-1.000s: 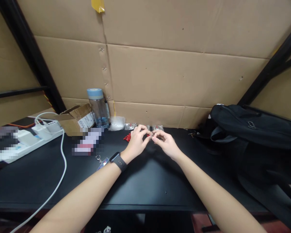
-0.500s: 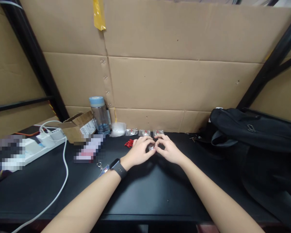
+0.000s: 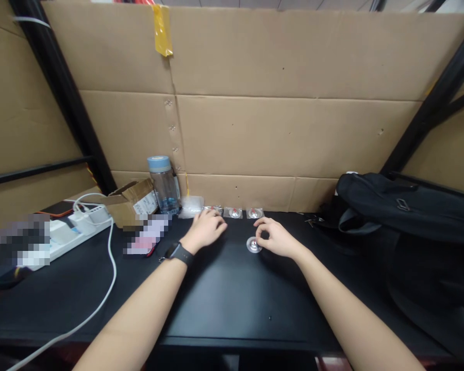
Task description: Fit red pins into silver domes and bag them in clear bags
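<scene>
A small round, shiny disc (image 3: 254, 245) with a clear rim is at the middle of the black table. My right hand (image 3: 274, 237) pinches its right side between thumb and forefinger. To the left, my left hand (image 3: 206, 229), with a dark watch on the wrist, hovers low over the table with its fingers apart and nothing visible in them. Behind the hands, small clear packets with round silvery and red items lie in a row, among them a middle packet (image 3: 233, 212) and a right packet (image 3: 255, 213). Another is partly behind my left fingers.
At the left stand a blue-lidded bottle (image 3: 164, 188), an open cardboard box (image 3: 129, 206) and a white power strip (image 3: 77, 237) with a cable. A black bag (image 3: 402, 206) lies at the right. Cardboard (image 3: 247, 134) walls the back of the table (image 3: 216, 309).
My hands have moved apart. My left hand went left, off the disc and over the place of the red bundle, now out of sight. The disc shows more fully beside my right hand.
</scene>
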Demonstrator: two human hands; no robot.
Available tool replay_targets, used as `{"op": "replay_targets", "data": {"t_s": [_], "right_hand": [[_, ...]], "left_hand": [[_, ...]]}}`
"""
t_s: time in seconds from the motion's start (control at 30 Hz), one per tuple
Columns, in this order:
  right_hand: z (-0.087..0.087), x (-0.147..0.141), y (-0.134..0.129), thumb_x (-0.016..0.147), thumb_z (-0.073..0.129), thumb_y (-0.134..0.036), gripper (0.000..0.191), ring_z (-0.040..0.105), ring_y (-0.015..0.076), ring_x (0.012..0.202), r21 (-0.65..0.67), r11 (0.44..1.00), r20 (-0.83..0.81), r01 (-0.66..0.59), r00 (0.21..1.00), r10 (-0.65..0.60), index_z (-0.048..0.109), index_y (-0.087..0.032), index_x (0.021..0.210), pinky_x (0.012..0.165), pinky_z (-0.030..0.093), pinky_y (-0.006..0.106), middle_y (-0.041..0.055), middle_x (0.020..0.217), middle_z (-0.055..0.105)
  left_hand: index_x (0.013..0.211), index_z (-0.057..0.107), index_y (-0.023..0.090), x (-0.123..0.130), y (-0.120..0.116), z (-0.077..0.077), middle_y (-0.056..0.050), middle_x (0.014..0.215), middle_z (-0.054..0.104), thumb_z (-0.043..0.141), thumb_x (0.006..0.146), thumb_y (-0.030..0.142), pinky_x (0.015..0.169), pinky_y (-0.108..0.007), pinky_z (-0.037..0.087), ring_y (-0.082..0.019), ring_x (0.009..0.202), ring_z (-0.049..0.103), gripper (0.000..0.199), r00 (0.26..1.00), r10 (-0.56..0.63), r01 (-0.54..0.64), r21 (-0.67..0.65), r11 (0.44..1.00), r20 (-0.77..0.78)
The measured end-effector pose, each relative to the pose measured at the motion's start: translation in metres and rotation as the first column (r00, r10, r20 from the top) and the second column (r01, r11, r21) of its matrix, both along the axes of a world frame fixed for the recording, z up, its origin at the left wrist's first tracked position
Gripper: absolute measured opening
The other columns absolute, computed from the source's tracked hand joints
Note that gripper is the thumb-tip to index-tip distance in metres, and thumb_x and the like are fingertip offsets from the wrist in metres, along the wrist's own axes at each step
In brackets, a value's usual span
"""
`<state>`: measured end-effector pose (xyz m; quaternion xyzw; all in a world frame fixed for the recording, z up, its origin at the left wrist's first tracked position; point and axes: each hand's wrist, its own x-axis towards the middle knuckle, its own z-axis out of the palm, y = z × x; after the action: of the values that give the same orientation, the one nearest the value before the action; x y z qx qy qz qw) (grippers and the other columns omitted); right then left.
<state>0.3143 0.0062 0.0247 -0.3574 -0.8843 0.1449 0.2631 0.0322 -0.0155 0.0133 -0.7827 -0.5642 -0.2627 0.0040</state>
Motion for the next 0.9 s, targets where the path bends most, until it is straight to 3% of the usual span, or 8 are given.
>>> {"op": "replay_targets", "data": {"t_s": [0.1, 0.2, 0.3, 0.47, 0.6, 0.7, 0.83, 0.9], "right_hand": [[0.001, 0.004, 0.003, 0.081, 0.067, -0.023, 0.01, 0.065, 0.0214, 0.095, -0.033, 0.999, 0.009, -0.019, 1.0, 0.019, 0.07, -0.019, 0.071, 0.09, 0.048, 0.036, 0.0081, 0.105, 0.068], [0.001, 0.012, 0.009, 0.084, 0.066, -0.03, 0.014, 0.065, 0.0193, 0.084, -0.05, 0.999, -0.008, 0.014, 1.0, -0.014, 0.07, -0.02, 0.075, 0.081, 0.049, 0.033, 0.006, 0.094, 0.07], [0.001, 0.023, 0.017, 0.084, 0.065, -0.033, 0.015, 0.064, 0.0188, 0.08, -0.055, 0.995, -0.029, 0.079, 0.996, -0.081, 0.071, -0.02, 0.081, 0.077, 0.049, 0.031, 0.0057, 0.092, 0.071], [0.0, 0.043, 0.031, 0.083, 0.063, -0.032, 0.014, 0.066, 0.0194, 0.08, -0.071, 0.983, -0.037, 0.169, 0.984, -0.171, 0.071, -0.02, 0.082, 0.077, 0.049, 0.031, 0.0047, 0.089, 0.072], [-0.003, 0.056, 0.04, 0.081, 0.066, -0.032, 0.016, 0.066, 0.023, 0.09, -0.009, 0.968, 0.022, 0.251, 0.968, -0.251, 0.072, -0.02, 0.09, 0.082, 0.049, 0.033, 0.0072, 0.097, 0.072], [-0.007, 0.062, 0.044, 0.076, 0.072, -0.03, 0.032, 0.066, 0.0254, 0.099, -0.01, 0.968, 0.077, 0.25, 0.966, -0.248, 0.071, -0.019, 0.106, 0.09, 0.049, 0.036, 0.0111, 0.111, 0.07], [-0.012, 0.064, 0.046, 0.072, 0.075, -0.027, 0.042, 0.066, 0.026, 0.104, -0.063, 0.977, 0.13, 0.203, 0.972, -0.194, 0.07, -0.018, 0.113, 0.094, 0.048, 0.036, 0.0121, 0.116, 0.07], [-0.014, 0.063, 0.047, 0.073, 0.074, -0.025, 0.04, 0.067, 0.0248, 0.1, -0.081, 0.977, 0.144, 0.2, 0.972, -0.187, 0.07, -0.017, 0.111, 0.091, 0.049, 0.034, 0.0112, 0.112, 0.071]], "left_hand": [[0.094, 0.073, 0.024, -0.042, 0.008, 0.005, -0.012, 0.117, 0.07, 0.061, 0.084, 0.025, 0.099, -0.049, 0.03, -0.035, 0.121, 0.049, 0.016, 0.968, 0.224, -0.223, 0.026, 0.975, -0.117], [0.109, 0.071, 0.024, -0.069, 0.009, 0.003, -0.014, 0.115, 0.071, 0.063, 0.077, 0.018, 0.094, -0.045, 0.032, -0.035, 0.115, 0.054, 0.033, 0.895, 0.416, -0.418, 0.023, 0.908, -0.161], [0.101, 0.075, 0.022, -0.075, 0.009, 0.0, -0.014, 0.105, 0.074, 0.06, 0.081, 0.025, 0.091, -0.044, 0.033, -0.035, 0.108, 0.058, 0.025, 0.829, 0.532, -0.541, -0.009, 0.841, -0.174], [0.094, 0.077, 0.019, -0.071, 0.006, 0.008, -0.017, 0.097, 0.074, 0.05, 0.086, 0.027, 0.086, -0.043, 0.033, -0.034, 0.1, 0.06, 0.029, 0.776, 0.609, -0.617, 0.005, 0.787, -0.161], [0.093, 0.076, 0.018, -0.067, 0.0, 0.024, -0.016, 0.097, 0.074, 0.051, 0.086, 0.028, 0.085, -0.042, 0.033, -0.034, 0.1, 0.059, 0.027, 0.77, 0.617, -0.616, 0.061, 0.786, -0.162], [0.091, 0.074, 0.02, -0.052, -0.006, 0.035, -0.014, 0.098, 0.073, 0.051, 0.089, 0.032, 0.085, -0.041, 0.033, -0.033, 0.101, 0.058, 0.026, 0.811, 0.574, -0.556, 0.158, 0.816, -0.112], [0.098, 0.073, 0.024, -0.01, -0.013, 0.035, -0.011, 0.101, 0.072, 0.05, 0.095, 0.037, 0.088, -0.038, 0.035, -0.03, 0.101, 0.059, 0.026, 0.965, 0.26, -0.247, 0.205, 0.947, -0.038], [0.094, 0.074, 0.024, 0.014, -0.013, 0.027, -0.011, 0.096, 0.072, 0.051, 0.096, 0.037, 0.09, -0.039, 0.035, -0.029, 0.099, 0.06, 0.026, 0.994, 0.105, -0.097, 0.197, 0.976, -0.027]]}}
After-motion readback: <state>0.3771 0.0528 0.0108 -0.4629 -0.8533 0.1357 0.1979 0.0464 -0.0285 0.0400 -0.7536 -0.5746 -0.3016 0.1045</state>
